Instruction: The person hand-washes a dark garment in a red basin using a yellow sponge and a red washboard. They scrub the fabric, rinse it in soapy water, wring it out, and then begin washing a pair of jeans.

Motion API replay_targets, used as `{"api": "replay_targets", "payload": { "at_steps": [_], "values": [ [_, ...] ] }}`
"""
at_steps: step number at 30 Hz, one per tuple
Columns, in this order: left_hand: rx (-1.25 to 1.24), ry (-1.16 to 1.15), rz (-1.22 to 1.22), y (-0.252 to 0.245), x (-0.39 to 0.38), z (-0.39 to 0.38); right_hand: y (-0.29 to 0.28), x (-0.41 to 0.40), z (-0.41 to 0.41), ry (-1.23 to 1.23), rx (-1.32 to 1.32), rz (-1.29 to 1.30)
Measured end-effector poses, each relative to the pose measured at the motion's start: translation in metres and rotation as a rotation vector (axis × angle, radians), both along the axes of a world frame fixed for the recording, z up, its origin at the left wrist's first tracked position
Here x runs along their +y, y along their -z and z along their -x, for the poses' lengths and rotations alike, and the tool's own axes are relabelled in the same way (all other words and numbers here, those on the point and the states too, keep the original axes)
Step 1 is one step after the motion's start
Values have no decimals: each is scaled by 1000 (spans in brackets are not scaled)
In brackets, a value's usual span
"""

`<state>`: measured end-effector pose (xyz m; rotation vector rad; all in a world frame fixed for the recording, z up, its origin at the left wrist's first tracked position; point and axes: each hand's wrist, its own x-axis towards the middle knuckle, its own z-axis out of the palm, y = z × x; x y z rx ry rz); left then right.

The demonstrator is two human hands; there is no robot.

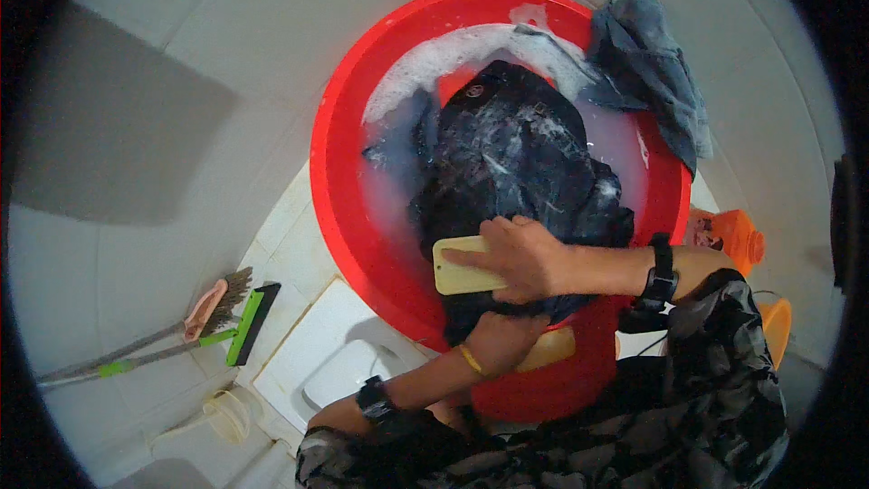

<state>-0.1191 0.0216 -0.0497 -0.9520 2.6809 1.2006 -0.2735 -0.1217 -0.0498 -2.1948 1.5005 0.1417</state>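
A dark garment (509, 156), wet and streaked with suds, is spread in the large red tub (333, 170), partly in cloudy, foamy water. My right hand (526, 261) grips a pale yellow scrubbing brush (468, 244) from above, its back facing up; bristles are hidden. The brush lies against the near part of the garment. Close to the tub's near rim, my left hand (506, 343) holds the garment's near edge, fingers partly hidden. A grey-blue cloth (638, 61) hangs over the tub's far right rim.
An orange bottle (736, 238) stands right of the tub. A bristle broom (217, 302) and a green squeegee (248, 326) lean at left. A white squat toilet (353, 367) is set in the floor at lower left, beside a pale plastic dipper (231, 414). Pale walls surround the tub.
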Motion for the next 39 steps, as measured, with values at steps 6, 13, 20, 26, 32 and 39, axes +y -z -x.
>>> {"api": "replay_targets", "payload": {
  "at_steps": [6,13,20,26,32,39],
  "values": [
    [132,-123,98,-13,-13,-93,55,-92,110,333,185,105],
    [101,-345,289,-18,-61,-93,168,-34,216,528,-83,327],
    [6,176,333,20,-74,53,173,-2,167,834,-450,-40],
    [-95,217,107,15,-60,42,61,36,83,193,-680,320],
    [-33,275,214,-25,-33,-33,10,39,37,-236,-328,92],
    [257,-350,-490,0,-59,-52,47,-35,58,63,-200,198]
  ]
}}
